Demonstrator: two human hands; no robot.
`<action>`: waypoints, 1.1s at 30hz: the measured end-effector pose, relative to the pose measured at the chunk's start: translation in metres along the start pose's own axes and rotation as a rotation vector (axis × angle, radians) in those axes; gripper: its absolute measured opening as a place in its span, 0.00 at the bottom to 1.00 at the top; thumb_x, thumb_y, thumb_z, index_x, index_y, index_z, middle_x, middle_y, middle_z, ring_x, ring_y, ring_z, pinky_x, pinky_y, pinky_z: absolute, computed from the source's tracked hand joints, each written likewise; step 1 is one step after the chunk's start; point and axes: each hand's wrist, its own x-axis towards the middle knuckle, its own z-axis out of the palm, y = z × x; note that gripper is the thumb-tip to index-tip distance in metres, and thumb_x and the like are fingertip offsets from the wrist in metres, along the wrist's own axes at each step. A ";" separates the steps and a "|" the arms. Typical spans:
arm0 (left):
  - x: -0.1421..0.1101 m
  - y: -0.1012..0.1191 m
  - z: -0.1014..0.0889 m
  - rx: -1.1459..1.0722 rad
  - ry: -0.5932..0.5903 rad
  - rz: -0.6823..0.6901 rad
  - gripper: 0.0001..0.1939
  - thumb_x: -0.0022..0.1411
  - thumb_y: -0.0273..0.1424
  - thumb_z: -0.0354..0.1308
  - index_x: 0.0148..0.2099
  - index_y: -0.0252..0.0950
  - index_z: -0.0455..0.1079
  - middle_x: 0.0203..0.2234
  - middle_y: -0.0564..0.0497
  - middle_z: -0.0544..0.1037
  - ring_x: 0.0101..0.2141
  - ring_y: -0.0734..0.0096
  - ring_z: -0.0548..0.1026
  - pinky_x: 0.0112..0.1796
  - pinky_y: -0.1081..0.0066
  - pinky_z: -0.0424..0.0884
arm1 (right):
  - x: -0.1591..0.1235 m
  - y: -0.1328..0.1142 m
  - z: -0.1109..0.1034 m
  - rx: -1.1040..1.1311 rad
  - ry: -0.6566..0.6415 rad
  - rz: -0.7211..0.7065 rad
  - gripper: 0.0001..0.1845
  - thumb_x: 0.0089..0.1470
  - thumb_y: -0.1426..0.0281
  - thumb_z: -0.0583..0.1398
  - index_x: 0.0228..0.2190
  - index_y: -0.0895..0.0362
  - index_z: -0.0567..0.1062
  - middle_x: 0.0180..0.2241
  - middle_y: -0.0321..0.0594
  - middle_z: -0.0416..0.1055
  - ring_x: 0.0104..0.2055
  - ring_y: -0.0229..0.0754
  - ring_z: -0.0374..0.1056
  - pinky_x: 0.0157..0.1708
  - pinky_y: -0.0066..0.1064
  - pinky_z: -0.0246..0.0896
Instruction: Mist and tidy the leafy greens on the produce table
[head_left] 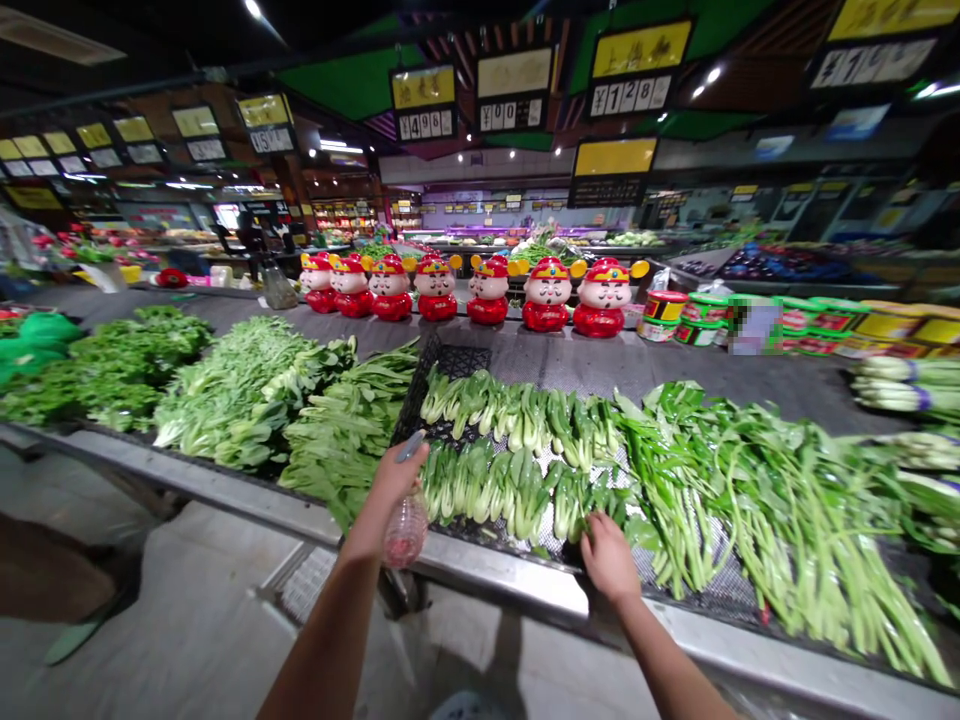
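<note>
My left hand (397,475) is wrapped round the neck of a clear, ribbed spray bottle (406,532) with a grey head, held over the front edge of the stand. Pinkish colour shows low in the bottle. At the right end of the front row of bok choy (517,490), my right hand (606,552) has its fingers curled on the leaves of a bok choy there. A second row of bok choy (517,408) lies behind, on the same black mesh surface.
Leafy greens (352,420) lie to the left, long-stemmed greens (795,510) to the right. Behind stand several red figurines (547,295) and stacked tubs (703,318). A metal rail (517,575) runs along the front. Another person's leg (52,570) is at far left.
</note>
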 end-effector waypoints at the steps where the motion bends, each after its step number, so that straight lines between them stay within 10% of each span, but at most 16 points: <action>1: -0.002 0.000 -0.001 -0.030 0.000 0.013 0.25 0.51 0.50 0.64 0.40 0.32 0.75 0.23 0.52 0.76 0.17 0.78 0.68 0.19 0.76 0.64 | 0.000 0.000 -0.001 -0.006 -0.007 -0.004 0.19 0.59 0.72 0.49 0.45 0.64 0.75 0.50 0.56 0.70 0.54 0.51 0.66 0.57 0.38 0.56; 11: -0.033 -0.023 -0.016 -0.059 -0.037 0.026 0.33 0.50 0.55 0.62 0.48 0.33 0.74 0.34 0.48 0.79 0.23 0.78 0.70 0.24 0.75 0.67 | 0.001 0.000 -0.004 -0.015 -0.015 -0.047 0.17 0.58 0.72 0.50 0.42 0.63 0.76 0.47 0.54 0.71 0.49 0.50 0.65 0.55 0.38 0.57; 22: -0.068 -0.093 -0.023 0.199 0.007 -0.002 0.15 0.59 0.43 0.52 0.24 0.40 0.65 0.16 0.55 0.66 0.18 0.73 0.65 0.22 0.72 0.63 | 0.002 0.004 -0.001 -0.021 -0.030 -0.070 0.17 0.59 0.71 0.49 0.41 0.64 0.75 0.46 0.55 0.71 0.49 0.50 0.65 0.54 0.38 0.58; 33: -0.086 -0.104 -0.025 0.253 0.014 0.160 0.15 0.60 0.43 0.51 0.27 0.40 0.63 0.21 0.54 0.69 0.24 0.71 0.69 0.28 0.72 0.67 | 0.000 0.004 0.000 -0.001 -0.006 -0.066 0.17 0.57 0.72 0.51 0.42 0.63 0.76 0.46 0.54 0.71 0.49 0.51 0.65 0.55 0.40 0.58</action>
